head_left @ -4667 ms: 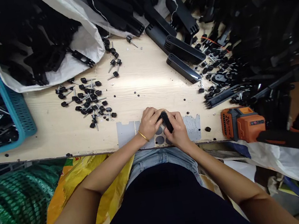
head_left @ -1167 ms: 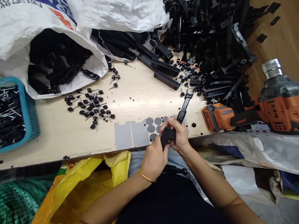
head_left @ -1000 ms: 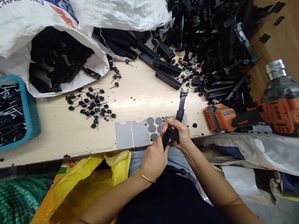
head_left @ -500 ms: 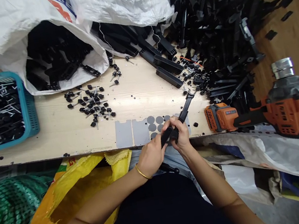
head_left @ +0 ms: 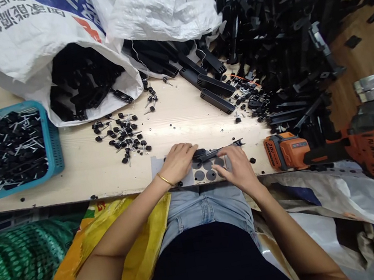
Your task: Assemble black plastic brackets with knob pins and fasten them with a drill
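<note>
A long black plastic part (head_left: 212, 154) with a forked end lies crosswise between my hands, just above or on the grey sheets. My left hand (head_left: 178, 164), with a gold bangle at the wrist, has its fingers together over the part's left end; its thumb is hidden. Near the forked end my right hand (head_left: 237, 166) is open, thumb and fingers apart, the fingertips close to the part or touching it. Beneath them is a grey sheet with round discs (head_left: 210, 174). Left of the hands lie several black-headed screws (head_left: 126, 138) in a loose pile.
A blue basket (head_left: 53, 144) of black-headed screws stands left. White sacks (head_left: 17, 53) hold black parts at the back. A heap of black parts (head_left: 274, 41) covers the right rear. An orange power tool (head_left: 368, 144) lies right, partly beyond the table's front edge.
The black part has turned from a steep slant to nearly level and sits lower. My right hand has loosened from it and moved right. The view has shifted slightly.
</note>
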`<state>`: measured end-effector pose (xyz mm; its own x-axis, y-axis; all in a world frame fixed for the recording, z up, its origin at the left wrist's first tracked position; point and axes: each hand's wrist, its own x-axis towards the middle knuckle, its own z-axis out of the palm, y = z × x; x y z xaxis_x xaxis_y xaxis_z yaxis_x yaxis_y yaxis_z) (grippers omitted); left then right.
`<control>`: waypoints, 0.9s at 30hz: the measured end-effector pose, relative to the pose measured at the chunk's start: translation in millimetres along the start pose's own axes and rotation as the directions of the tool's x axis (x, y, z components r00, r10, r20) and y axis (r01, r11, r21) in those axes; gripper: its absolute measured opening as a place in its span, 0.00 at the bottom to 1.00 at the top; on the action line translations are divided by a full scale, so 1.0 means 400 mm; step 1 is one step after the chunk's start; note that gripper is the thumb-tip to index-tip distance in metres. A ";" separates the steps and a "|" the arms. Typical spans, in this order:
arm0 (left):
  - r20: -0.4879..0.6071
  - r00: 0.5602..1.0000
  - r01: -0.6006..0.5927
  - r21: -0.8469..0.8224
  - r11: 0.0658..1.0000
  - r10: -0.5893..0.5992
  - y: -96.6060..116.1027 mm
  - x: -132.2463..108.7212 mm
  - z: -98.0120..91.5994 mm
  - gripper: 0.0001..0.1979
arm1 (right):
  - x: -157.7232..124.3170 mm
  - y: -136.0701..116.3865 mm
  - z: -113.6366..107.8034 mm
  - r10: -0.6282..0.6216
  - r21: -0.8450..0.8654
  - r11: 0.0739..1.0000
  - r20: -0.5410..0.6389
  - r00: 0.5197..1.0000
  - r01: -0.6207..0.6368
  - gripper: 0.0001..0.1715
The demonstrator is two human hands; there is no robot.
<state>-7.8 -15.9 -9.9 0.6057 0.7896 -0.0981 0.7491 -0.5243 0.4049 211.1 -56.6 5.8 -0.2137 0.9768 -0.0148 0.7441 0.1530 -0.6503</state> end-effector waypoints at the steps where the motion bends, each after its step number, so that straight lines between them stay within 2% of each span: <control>1: -0.008 1.000 -0.028 -0.030 0.999 0.028 0.001 0.001 0.009 0.24 | 0.019 0.007 0.011 -0.091 -0.089 0.992 0.032 0.995 0.094 0.21; 3: -0.014 0.999 -0.045 -0.065 0.997 0.044 0.002 0.004 0.029 0.21 | 0.059 0.028 0.039 -0.190 -0.188 0.958 0.145 0.971 0.215 0.26; 6: -0.035 0.999 -0.012 -0.061 0.998 0.010 -0.004 0.011 0.055 0.18 | 0.098 0.066 0.074 -0.238 -0.215 0.930 0.267 0.934 0.298 0.19; 12: -0.074 0.996 -0.048 -0.008 0.999 0.047 -0.018 0.009 0.072 0.17 | 0.103 0.080 0.081 -0.259 -0.210 0.924 0.276 0.926 0.321 0.18; 15: -0.070 0.994 -0.083 0.001 0.997 0.083 -0.028 0.014 0.067 0.18 | 0.100 0.070 0.066 -0.260 -0.128 0.943 0.285 0.922 0.306 0.21; 17: -0.057 0.992 -0.115 0.003 0.993 0.115 -0.034 0.028 0.062 0.19 | 0.108 0.075 0.042 -0.271 -0.048 0.956 0.240 0.932 0.290 0.21; 19: -0.029 0.988 -0.154 0.006 0.988 0.154 -0.034 0.051 0.056 0.19 | 0.130 0.097 0.004 -0.224 -0.055 0.972 0.092 0.970 0.230 0.17; 21: 0.007 0.980 -0.200 0.000 0.980 0.200 -0.027 0.077 0.050 0.18 | 0.169 0.135 -0.043 -0.106 -0.173 0.981 -0.113 0.988 0.085 0.13; 23: 0.039 0.972 -0.233 -0.017 0.972 0.234 -0.016 0.097 0.043 0.17 | 0.221 0.179 -0.087 0.020 -0.311 0.945 -0.266 0.964 -0.106 0.13; 25: 0.036 0.963 -0.265 -0.045 0.963 0.267 -0.008 0.104 0.037 0.17 | 0.279 0.216 -0.117 0.113 -0.415 0.877 -0.308 0.944 -0.241 0.18; 27: -0.025 0.951 -0.309 -0.090 0.947 0.308 -0.013 0.098 0.032 0.21 | 0.330 0.237 -0.129 0.148 -0.495 0.833 -0.232 0.961 -0.248 0.23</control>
<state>15.4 13.8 -27.7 0.8000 0.5976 0.0545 0.4979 -0.7117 0.4955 286.1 94.5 -18.6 0.0516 0.9965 0.0659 0.9860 -0.0404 -0.1616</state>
